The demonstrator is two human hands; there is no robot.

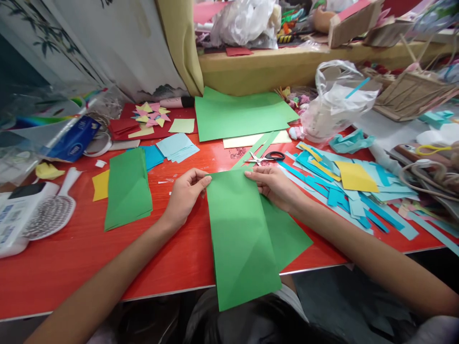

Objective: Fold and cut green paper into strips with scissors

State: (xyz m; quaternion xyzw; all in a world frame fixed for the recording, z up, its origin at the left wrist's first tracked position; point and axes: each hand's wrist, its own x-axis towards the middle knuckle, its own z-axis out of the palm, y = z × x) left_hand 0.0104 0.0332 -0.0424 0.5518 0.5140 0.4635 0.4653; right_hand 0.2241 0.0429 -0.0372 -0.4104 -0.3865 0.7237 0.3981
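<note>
A long green paper sheet (242, 239) lies on the red table (71, 258) in front of me, its near end hanging over the table's edge. My left hand (184, 193) pinches the sheet's far left corner between thumb and fingers. My right hand (274, 184) pinches the far right corner the same way. A second green sheet (287, 234) lies under it, sticking out to the right. Black-handled scissors (267, 156) rest just beyond my right hand, on green paper strips (260, 145).
A stack of folded green paper (127, 188) lies at left, near a yellow piece (101, 185) and light blue squares (177, 146). Blue and yellow offcuts (344, 186) cover the right side. A large green sheet (240, 114) lies behind. A hairbrush (48, 215) and calculator (14, 215) sit far left.
</note>
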